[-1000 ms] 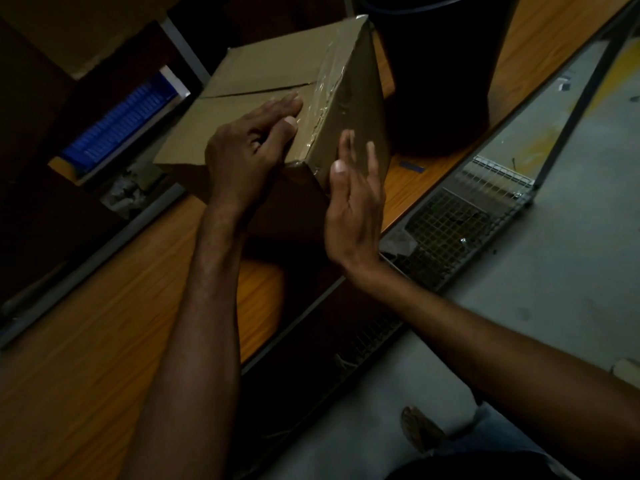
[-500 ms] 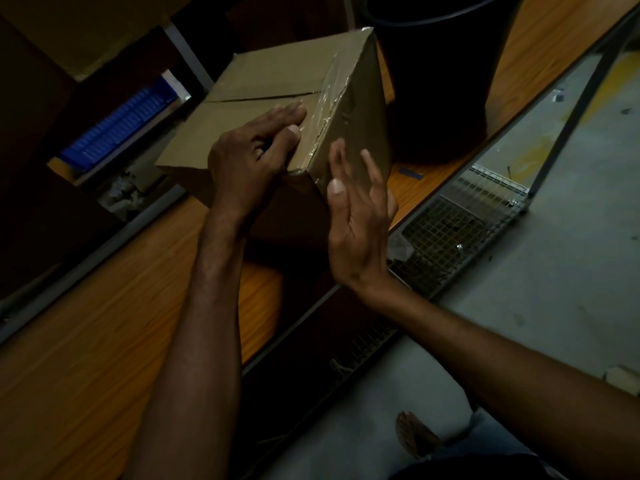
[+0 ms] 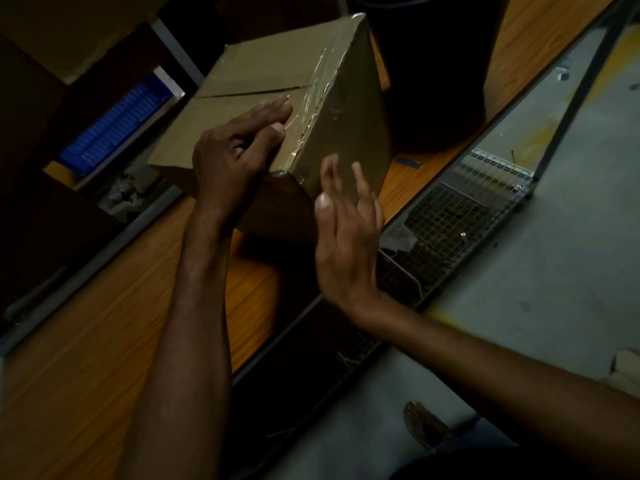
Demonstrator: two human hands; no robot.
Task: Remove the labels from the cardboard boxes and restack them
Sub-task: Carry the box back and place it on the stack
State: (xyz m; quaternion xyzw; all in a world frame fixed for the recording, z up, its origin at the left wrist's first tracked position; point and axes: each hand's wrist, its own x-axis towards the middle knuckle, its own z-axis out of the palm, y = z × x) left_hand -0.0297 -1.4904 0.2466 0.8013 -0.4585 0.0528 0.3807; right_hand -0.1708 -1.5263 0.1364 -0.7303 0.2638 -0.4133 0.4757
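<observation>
A brown cardboard box point(image 3: 263, 74) stands tilted on the wooden table point(image 3: 86, 358), its near edge wrapped in clear tape point(image 3: 320, 98). My left hand point(image 3: 235, 157) rests on the box's top near that taped edge, fingers stretched over the tape. My right hand point(image 3: 346, 237) is held up flat beside the box's right side face, fingers spread and slightly blurred; contact with the box is unclear. No label is visible on the faces I see.
A large dark bucket point(image 3: 433, 64) stands right behind the box. A wire mesh rack point(image 3: 457, 216) lies below the table's right edge on the grey floor point(image 3: 554, 271). A blue ribbed item point(image 3: 117, 129) sits to the left. A foot point(image 3: 426, 427) shows below.
My right hand has shifted slightly down the box's side face and its fingers have spread. The left hand stays on the taped edge.
</observation>
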